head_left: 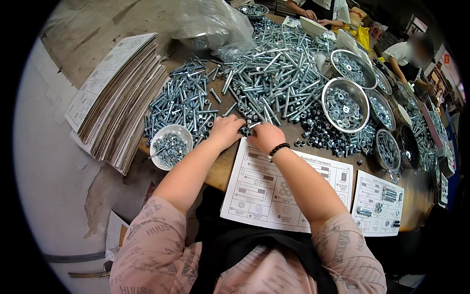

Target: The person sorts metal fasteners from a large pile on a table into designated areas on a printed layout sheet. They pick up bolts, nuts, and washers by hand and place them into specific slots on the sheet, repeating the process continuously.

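My left hand (226,131) reaches to the near edge of the hardware heap, its fingers curled in beside a few dark nuts (247,130). Close by on the other side of those nuts, my right hand (267,136) has its fingers bent and drawn together; a black bead bracelet circles that wrist. What either hand's fingertips grip is too small or hidden. Under my right forearm lies a white card (252,196) printed with hardware drawings. Loose bolts (188,98) spread beyond my left hand, and longer bolts (274,73) pile up ahead of both hands.
A white bowl of small nuts (164,131) stands left of my left forearm. Stacked cards (120,93) rise at the left. Metal bowls of washers (365,108) and black-and-silver nuts (318,128) lie to the right. A second card (364,191) carries hardware. Two people (323,12) work beyond.
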`<action>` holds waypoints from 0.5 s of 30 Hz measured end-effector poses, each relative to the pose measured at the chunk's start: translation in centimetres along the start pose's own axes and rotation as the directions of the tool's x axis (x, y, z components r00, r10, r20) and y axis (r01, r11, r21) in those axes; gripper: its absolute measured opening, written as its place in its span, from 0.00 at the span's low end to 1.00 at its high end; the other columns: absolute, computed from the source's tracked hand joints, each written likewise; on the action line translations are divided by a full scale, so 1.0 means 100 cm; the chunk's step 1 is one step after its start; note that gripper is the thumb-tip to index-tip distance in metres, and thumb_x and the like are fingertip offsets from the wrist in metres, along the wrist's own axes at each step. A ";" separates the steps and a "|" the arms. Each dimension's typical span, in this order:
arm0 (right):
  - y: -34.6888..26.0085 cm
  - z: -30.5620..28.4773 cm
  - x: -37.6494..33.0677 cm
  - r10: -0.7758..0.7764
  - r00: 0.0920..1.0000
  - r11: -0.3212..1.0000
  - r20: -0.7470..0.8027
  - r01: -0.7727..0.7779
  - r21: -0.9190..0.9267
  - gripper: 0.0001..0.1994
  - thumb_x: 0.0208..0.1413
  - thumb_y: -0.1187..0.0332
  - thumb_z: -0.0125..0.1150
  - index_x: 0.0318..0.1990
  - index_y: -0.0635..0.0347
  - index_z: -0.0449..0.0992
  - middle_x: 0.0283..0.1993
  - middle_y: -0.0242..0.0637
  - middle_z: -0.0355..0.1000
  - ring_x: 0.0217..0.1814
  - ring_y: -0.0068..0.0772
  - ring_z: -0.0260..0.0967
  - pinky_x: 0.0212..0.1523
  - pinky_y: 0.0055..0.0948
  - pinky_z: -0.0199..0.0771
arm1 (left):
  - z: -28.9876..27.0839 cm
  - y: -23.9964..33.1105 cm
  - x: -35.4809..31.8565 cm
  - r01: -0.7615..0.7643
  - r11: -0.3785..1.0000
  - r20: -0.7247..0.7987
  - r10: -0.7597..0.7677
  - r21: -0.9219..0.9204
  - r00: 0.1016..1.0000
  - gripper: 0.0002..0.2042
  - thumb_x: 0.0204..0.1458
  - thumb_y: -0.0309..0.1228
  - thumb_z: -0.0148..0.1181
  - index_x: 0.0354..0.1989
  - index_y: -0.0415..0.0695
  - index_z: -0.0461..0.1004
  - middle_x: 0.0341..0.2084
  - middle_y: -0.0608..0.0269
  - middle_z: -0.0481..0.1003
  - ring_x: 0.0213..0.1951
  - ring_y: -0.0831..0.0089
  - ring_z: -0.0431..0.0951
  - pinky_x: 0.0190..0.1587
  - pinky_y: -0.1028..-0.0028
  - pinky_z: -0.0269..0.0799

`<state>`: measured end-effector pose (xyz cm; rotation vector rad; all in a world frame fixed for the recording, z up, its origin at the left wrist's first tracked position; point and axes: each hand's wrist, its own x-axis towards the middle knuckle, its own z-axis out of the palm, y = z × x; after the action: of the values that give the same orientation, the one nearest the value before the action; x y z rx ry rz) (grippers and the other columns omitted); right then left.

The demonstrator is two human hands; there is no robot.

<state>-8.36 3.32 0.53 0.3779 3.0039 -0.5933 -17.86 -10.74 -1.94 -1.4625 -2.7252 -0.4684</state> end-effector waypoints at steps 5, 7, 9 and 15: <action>-0.010 0.005 0.023 0.157 0.985 0.987 0.077 -0.155 -0.032 0.17 0.44 0.53 0.60 0.34 0.57 0.77 0.38 0.42 0.74 0.41 0.40 0.71 0.42 0.35 0.71 | 0.006 -0.008 0.004 -0.105 0.994 -0.037 0.103 -0.042 0.994 0.16 0.40 0.33 0.62 0.42 0.51 0.72 0.34 0.63 0.70 0.41 0.63 0.70 0.46 0.64 0.61; -0.007 0.006 0.029 0.168 0.981 0.985 0.098 -0.165 -0.040 0.17 0.45 0.54 0.59 0.36 0.58 0.77 0.40 0.42 0.73 0.43 0.40 0.71 0.42 0.34 0.71 | 0.003 -0.006 0.006 -0.104 0.994 -0.019 0.103 -0.043 0.994 0.15 0.42 0.34 0.60 0.41 0.51 0.72 0.35 0.63 0.70 0.41 0.63 0.71 0.46 0.64 0.61; -0.007 0.003 0.030 0.181 0.975 0.983 0.129 -0.174 -0.063 0.17 0.47 0.57 0.57 0.38 0.59 0.77 0.43 0.41 0.73 0.45 0.39 0.71 0.43 0.33 0.71 | 0.003 -0.005 0.007 -0.095 0.995 -0.005 0.095 -0.031 0.995 0.14 0.43 0.34 0.60 0.41 0.51 0.72 0.35 0.62 0.70 0.41 0.62 0.71 0.46 0.64 0.62; 0.031 -0.011 0.000 0.006 0.981 0.938 -0.193 0.062 0.342 0.14 0.40 0.64 0.58 0.33 0.66 0.74 0.30 0.47 0.73 0.33 0.42 0.72 0.36 0.33 0.71 | 0.007 0.000 0.010 -0.087 0.996 -0.030 0.088 0.021 0.996 0.12 0.43 0.34 0.59 0.38 0.50 0.73 0.32 0.59 0.69 0.38 0.59 0.72 0.41 0.63 0.67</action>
<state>-7.62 6.53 0.44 0.4314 3.0819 -1.1619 -18.34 -9.71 -2.48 -1.5489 -2.6222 -0.4561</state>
